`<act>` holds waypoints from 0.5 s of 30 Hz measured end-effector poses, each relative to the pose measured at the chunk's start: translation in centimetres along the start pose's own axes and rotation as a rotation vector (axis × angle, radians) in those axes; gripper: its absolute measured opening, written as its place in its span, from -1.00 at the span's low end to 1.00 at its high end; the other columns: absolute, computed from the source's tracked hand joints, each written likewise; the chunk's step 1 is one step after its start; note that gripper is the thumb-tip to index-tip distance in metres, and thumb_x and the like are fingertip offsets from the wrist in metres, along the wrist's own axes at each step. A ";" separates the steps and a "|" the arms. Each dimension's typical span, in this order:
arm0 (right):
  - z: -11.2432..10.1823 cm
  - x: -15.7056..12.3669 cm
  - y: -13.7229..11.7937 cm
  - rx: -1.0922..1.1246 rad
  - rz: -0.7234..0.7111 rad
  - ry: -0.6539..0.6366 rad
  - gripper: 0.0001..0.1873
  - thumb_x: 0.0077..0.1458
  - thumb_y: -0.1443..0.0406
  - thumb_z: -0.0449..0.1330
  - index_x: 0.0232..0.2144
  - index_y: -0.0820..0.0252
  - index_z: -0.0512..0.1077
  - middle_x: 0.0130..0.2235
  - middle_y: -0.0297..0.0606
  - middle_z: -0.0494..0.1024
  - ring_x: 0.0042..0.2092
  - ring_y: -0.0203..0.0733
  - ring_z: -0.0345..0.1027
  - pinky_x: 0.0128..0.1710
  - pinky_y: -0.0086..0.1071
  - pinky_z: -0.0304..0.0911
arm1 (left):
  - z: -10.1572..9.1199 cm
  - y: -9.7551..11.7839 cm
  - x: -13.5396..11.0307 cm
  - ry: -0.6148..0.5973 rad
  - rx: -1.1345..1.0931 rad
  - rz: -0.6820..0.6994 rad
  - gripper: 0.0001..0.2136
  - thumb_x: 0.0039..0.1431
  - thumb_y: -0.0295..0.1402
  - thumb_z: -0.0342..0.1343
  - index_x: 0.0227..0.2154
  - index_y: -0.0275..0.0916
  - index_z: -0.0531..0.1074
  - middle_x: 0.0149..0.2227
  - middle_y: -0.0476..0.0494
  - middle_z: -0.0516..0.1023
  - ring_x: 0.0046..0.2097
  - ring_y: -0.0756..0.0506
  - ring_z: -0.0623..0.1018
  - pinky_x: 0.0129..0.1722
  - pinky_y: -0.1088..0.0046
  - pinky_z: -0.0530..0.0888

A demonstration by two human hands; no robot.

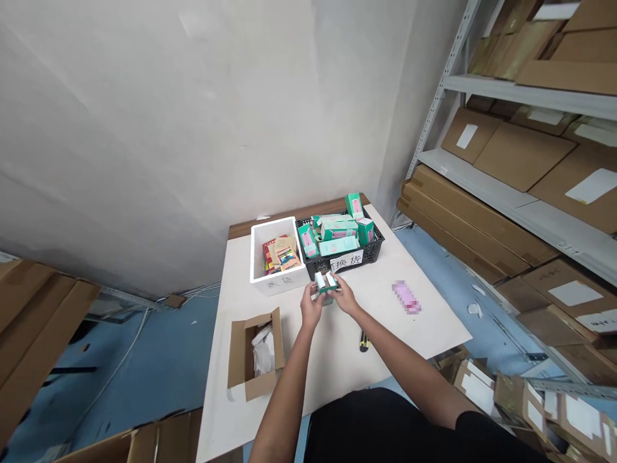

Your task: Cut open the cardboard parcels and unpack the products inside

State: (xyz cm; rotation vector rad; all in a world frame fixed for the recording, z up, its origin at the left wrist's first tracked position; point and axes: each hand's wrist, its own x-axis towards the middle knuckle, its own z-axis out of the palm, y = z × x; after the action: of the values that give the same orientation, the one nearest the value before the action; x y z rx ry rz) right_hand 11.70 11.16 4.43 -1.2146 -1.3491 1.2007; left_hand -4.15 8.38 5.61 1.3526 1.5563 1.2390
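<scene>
Between my two hands is a small green box (328, 289) with its white end flaps standing up, held above the table just in front of the black basket. My left hand (312, 305) grips its left side, and my right hand (344, 296) has its fingers closed on the right side. What lies inside the box I cannot make out. To the right on the table rests a pink item (406, 297), blurred out in the picture. A yellow-and-black utility knife (364, 341) lies near my right forearm.
A black plastic basket (373, 256) holds several green boxes. Beside it stands a white foam box (258, 254) with colourful packets. An open cardboard box (238, 350) with white wrapping sits at the table's left. Shelves (482, 164) of cartons line the right side; a wall (216, 116) is behind.
</scene>
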 end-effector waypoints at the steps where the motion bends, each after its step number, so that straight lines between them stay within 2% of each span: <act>1: -0.6 1.1 -1.4 -0.008 -0.014 0.011 -0.26 0.09 0.23 0.28 0.33 -0.03 0.34 0.17 -0.15 0.49 0.08 -0.03 0.44 0.05 -0.20 0.42 | 0.1 1.5 1.2 -0.005 -0.004 0.024 -0.52 0.20 -0.18 0.24 0.15 -0.12 0.36 0.08 -0.27 0.58 0.10 -0.25 0.59 -0.02 0.14 0.62; 5: -3.0 5.1 -6.7 -0.029 -0.099 0.075 -0.13 0.12 0.18 0.34 0.43 -0.02 0.20 0.05 -0.17 0.54 -0.01 -0.05 0.46 -0.02 -0.22 0.44 | 0.4 7.3 5.8 -0.023 -0.037 0.117 -0.48 0.21 -0.12 0.28 0.18 -0.13 0.35 0.03 -0.26 0.59 0.08 -0.25 0.59 -0.01 0.14 0.61; 9: -5.5 9.0 -10.6 -0.093 -0.177 0.160 -0.14 0.16 0.13 0.35 0.44 0.00 0.19 0.07 -0.13 0.53 0.00 -0.03 0.45 -0.05 -0.22 0.46 | 1.3 12.0 10.4 -0.038 -0.051 0.227 -0.48 0.19 -0.16 0.32 0.16 -0.17 0.38 -0.01 -0.24 0.60 0.05 -0.24 0.60 0.02 0.14 0.60; 12: -8.0 12.2 -12.6 -0.134 -0.224 0.205 -0.21 0.19 0.12 0.34 0.40 0.04 0.25 0.13 -0.09 0.52 0.06 -0.01 0.44 -0.01 -0.20 0.46 | 3.3 14.8 13.9 -0.050 -0.051 0.304 -0.51 0.18 -0.22 0.34 0.13 -0.17 0.39 -0.02 -0.21 0.61 -0.01 -0.20 0.61 0.01 0.18 0.59; 15: -11.1 15.3 -13.3 -0.186 -0.242 0.270 -0.27 0.15 0.11 0.36 0.33 0.10 0.34 0.10 -0.09 0.56 0.06 0.01 0.46 0.05 -0.16 0.43 | 6.5 16.5 17.2 -0.067 -0.063 0.359 -0.55 0.16 -0.29 0.34 0.09 -0.16 0.40 -0.02 -0.18 0.61 -0.04 -0.17 0.61 0.00 0.23 0.57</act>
State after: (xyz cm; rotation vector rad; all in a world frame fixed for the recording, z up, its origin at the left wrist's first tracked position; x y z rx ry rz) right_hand 20.31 26.80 19.06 -1.2508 -1.3780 0.7261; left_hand 3.42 26.37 20.81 1.6641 1.2519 1.4249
